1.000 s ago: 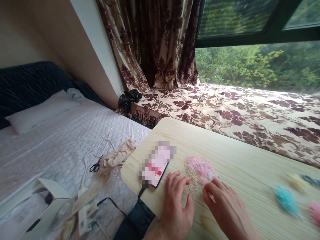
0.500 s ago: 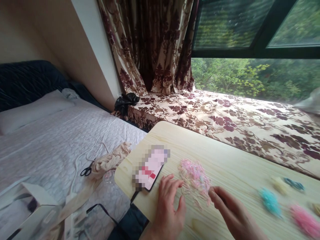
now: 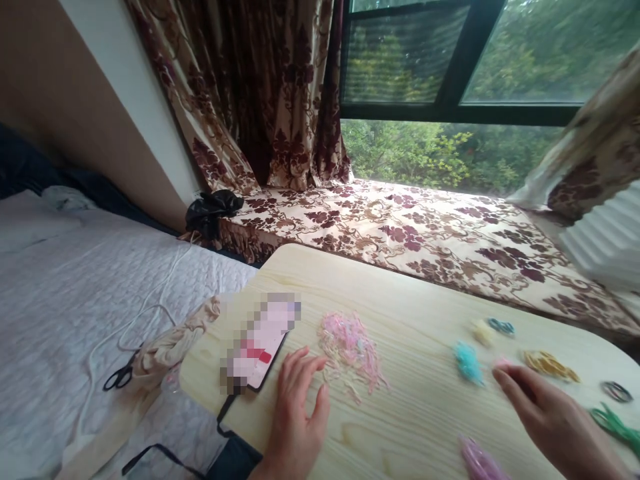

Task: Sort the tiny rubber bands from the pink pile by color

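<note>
A loose pile of thin pink and cream strands [image 3: 353, 343] lies on the light wooden table, each strand too fine to identify. Just left of it rests my left hand [image 3: 300, 393], fingers spread and thumb apart, holding nothing. Beyond that hand is a phone [image 3: 270, 340] with a pink screen, partly blurred out. My right hand [image 3: 545, 407] is over a pink bundle [image 3: 503, 362], most of which it covers. Its thumb and fingers are pressed together, and whatever may be between them is hidden. A teal bundle [image 3: 469, 363] lies to the left of its fingertips.
Around my right hand lie a cream bundle [image 3: 483, 332], a blue-grey one [image 3: 501, 327], a tan one [image 3: 550, 365], a dark ring [image 3: 617, 391], a green bundle [image 3: 615, 423] and a purple one [image 3: 480, 459]. Black-handled scissors [image 3: 119, 379] and a white cable [image 3: 100, 340] are on the bed.
My right hand has moved from the edge of the strand pile rightward to the pink bundle. My left hand stays beside the pile. The view has turned right, showing more of the table's right side.
</note>
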Demonstrator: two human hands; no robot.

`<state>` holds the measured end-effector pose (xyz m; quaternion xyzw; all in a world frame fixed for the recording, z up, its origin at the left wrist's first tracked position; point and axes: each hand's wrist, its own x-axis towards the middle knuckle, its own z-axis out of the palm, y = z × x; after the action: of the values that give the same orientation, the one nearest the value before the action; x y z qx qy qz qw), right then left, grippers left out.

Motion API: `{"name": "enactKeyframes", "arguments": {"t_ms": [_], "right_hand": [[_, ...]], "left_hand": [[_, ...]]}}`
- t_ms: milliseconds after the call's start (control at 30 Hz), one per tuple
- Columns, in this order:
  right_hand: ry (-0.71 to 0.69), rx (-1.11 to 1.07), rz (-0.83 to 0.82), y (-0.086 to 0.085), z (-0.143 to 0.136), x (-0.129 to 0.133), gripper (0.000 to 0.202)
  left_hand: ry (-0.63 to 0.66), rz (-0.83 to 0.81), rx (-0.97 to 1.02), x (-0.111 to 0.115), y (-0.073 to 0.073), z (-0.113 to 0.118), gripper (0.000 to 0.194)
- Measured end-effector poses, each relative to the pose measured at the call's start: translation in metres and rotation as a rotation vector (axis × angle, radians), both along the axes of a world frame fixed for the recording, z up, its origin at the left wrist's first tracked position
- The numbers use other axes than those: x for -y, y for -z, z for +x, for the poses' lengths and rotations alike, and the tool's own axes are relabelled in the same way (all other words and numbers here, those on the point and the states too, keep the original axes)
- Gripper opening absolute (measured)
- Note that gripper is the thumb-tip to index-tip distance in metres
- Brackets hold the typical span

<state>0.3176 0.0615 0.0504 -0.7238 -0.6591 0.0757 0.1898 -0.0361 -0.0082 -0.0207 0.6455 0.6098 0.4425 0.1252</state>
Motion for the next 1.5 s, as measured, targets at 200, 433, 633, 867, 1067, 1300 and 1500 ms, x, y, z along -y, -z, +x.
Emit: {"name": "enactKeyframes", "arguments": {"t_ms": [200,433,633,867,1067,1300,1500], "right_hand": [[0.019,0.027,-0.108,-0.004,-0.018,-0.014,0.033],[-0.051,0.037,-0.010,-0.018,-0.022,0.003,0.038],[-0.345,-0.049,-0.009,0.009,-0.089,0.042,0.037],[-0.468,0.065,0.059,0.029,-0.147,0.022,0.031],[-0.511,0.054,0.097,0.027,-0.165,0.014,0.026],[-0.656,-0.037,0.099,0.038,-0.151,0.054,0.018],[-0.671,-0.028,0.120,0.040,-0.167,0.060,0.019]], "left_hand": [[-0.004,0.015,-0.032,0.000,0.005,-0.002,0.028],[0.013,0.006,-0.055,0.001,0.002,-0.001,0.031],[0.001,0.038,-0.160,0.000,-0.007,0.005,0.041],[0.002,-0.016,-0.233,0.000,-0.013,0.011,0.046],[0.039,-0.019,-0.223,0.000,-0.016,0.008,0.045],[0.049,-0.001,-0.134,0.001,-0.018,0.007,0.040],[0.065,0.010,-0.128,0.002,-0.015,0.007,0.037]]}}
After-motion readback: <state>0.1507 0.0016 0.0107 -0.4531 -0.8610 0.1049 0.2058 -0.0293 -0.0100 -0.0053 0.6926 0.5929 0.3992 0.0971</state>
